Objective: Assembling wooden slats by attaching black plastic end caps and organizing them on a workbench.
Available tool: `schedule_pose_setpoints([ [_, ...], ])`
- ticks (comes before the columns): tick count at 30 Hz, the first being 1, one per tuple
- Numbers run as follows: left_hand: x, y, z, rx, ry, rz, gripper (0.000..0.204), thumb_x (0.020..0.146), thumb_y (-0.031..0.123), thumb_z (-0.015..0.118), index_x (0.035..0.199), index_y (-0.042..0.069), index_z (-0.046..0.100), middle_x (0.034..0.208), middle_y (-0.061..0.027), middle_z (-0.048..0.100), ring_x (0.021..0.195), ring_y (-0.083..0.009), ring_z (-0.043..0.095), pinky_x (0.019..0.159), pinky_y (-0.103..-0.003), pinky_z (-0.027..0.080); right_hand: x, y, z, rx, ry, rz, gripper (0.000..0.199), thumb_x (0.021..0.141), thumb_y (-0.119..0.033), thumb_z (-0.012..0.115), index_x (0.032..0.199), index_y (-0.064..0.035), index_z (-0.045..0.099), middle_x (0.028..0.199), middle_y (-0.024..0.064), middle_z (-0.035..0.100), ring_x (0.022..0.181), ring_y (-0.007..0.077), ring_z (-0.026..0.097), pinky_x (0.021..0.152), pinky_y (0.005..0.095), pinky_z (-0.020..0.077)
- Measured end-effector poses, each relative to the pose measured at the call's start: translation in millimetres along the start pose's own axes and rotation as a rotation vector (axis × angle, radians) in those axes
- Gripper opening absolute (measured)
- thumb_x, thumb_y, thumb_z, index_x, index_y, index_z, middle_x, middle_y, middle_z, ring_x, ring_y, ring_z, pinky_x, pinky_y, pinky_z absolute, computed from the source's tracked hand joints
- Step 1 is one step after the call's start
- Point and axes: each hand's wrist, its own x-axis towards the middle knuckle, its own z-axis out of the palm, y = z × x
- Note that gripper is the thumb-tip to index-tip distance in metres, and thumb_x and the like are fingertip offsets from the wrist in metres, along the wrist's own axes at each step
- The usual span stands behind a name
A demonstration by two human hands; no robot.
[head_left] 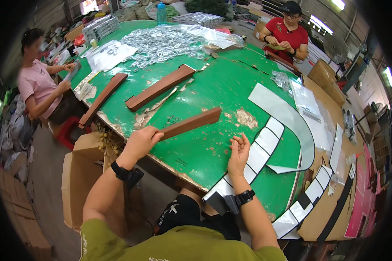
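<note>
My left hand (140, 142) is closed around the near end of a long, flat brown strip (191, 124). The strip slants up to the right over the green table, and whether it rests on the surface I cannot tell. To the right, my right hand (238, 157) has its palm turned up and its fingers loosely curled and apart, with nothing seen in them. Beside and partly under that wrist runs a white strip in panels with black edging (258, 152). A plain white curved band (292, 117) lies beyond it.
Two more brown pieces, one wide (161, 88) and one narrow (103, 100), lie left on the green table (196, 165). Small grey rings (161, 43) are heaped at the back. Co-workers sit far left and far right. An open cardboard box (85, 174) stands by my left arm.
</note>
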Motion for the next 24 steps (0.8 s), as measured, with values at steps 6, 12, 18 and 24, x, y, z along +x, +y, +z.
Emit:
schedule_pose_setpoints([
  [6,8.0,14.6,-10.1,0.166,0.315,0.001,0.033,0.091,0.029,0.071,0.114,0.007,0.065,0.084,-0.0152,0.066,0.074,-0.0345,0.065,0.062,-0.043,0.053,5.3,7.0,-4.3,-0.001,-0.047,-0.013,0.051,0.104,-0.016,0.055,0.147,-0.0005,0.034,0.124,0.01,0.058,0.107,0.0161,0.06,0.078,0.0252,0.0511],
  [12,-16.7,-2.0,6.0,0.31,0.088,0.167,0.049,0.084,0.022,0.076,0.131,0.013,0.062,0.077,-0.0083,0.056,0.068,-0.0272,0.061,0.058,-0.039,0.051,5.2,3.1,-4.0,-0.013,-0.049,-0.003,0.049,0.104,-0.015,0.054,0.146,0.0016,0.035,0.123,0.0102,0.06,0.108,0.0165,0.06,0.088,0.0276,0.0491],
  [18,5.8,8.3,-34.0,0.255,0.456,0.184,0.051,0.084,0.015,0.076,0.133,0.015,0.062,0.077,-0.0083,0.056,0.066,-0.0269,0.059,0.058,-0.038,0.05,4.9,1.7,-5.1,-0.01,-0.087,0.008,0.049,0.103,-0.013,0.054,0.146,-0.0004,0.035,0.124,0.0108,0.059,0.108,0.0161,0.06,0.08,0.0244,0.0503],
  [24,-24.9,-10.7,-1.7,0.346,0.139,0.192,0.046,0.086,0.018,0.073,0.131,0.019,0.064,0.072,-0.0071,0.048,0.064,-0.0251,0.058,0.056,-0.037,0.05,7.6,9.9,-10.3,-0.03,-0.096,0.013,0.044,0.102,-0.009,0.054,0.143,0.0008,0.04,0.124,0.0114,0.061,0.108,0.0174,0.061,0.086,0.028,0.0496],
])
